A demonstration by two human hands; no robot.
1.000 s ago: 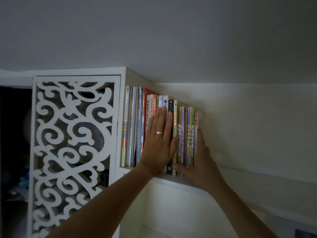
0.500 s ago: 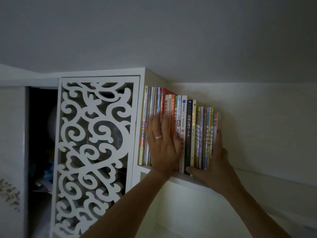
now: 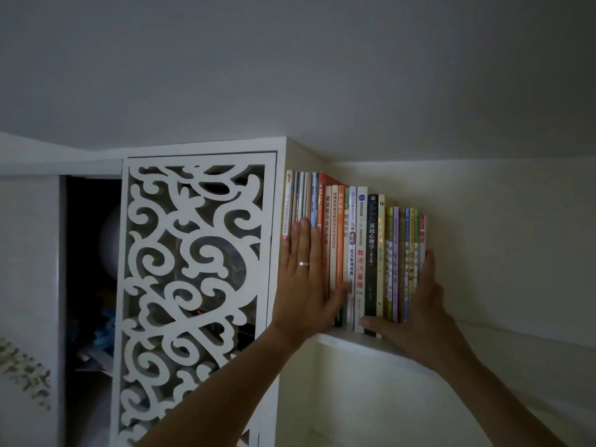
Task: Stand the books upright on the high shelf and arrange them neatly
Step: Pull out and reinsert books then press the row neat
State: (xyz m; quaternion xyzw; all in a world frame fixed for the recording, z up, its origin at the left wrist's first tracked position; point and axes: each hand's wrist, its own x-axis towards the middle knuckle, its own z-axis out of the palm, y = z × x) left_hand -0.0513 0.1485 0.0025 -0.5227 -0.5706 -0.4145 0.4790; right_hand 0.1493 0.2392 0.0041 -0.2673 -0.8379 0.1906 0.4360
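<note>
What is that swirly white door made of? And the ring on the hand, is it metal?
The white cut-out swirl panel door looks like painted wood or board: flat, matte, with clean sawn-through curls showing the dark cupboard behind. It could be plastic; the picture cannot settle that. The thin silver-coloured ring on the left hand looks like metal, since it catches a bright shine.

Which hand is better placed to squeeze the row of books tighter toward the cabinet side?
The right hand: it cups the open end of the books, while the left hand lies flat on the spines.
</note>
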